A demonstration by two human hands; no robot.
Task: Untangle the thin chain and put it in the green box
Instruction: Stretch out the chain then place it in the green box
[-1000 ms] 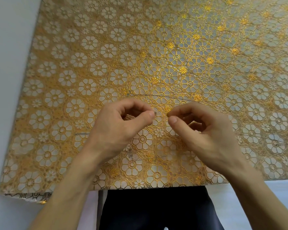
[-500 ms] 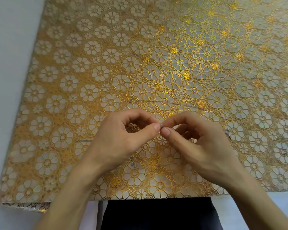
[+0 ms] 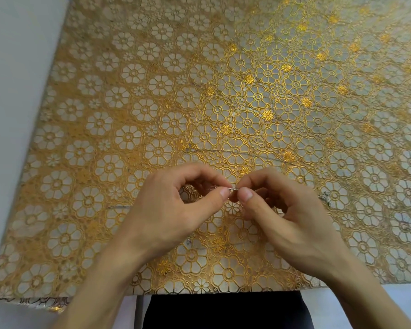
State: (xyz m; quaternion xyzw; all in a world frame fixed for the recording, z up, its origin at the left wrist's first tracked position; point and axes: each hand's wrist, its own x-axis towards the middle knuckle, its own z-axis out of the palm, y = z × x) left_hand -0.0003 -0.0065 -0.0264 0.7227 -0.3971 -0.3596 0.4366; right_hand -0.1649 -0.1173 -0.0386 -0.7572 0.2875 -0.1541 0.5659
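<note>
My two hands meet low over the gold-flowered surface (image 3: 152,91). My left hand (image 3: 176,210) and right hand (image 3: 292,219) each pinch the one thin chain (image 3: 233,189) between thumb and forefinger, tips nearly touching. Its fine strands trail on the surface.

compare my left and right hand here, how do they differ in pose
The left hand enters from the lower left, thumb pointing right. The right hand enters from the lower right, thumb pointing up and left. The left hand's curl leaves a gap that shows the cloth. The right hand's gap is filled by its tucked fingers. Both pinch the chain between thumb and forefinger.
</note>
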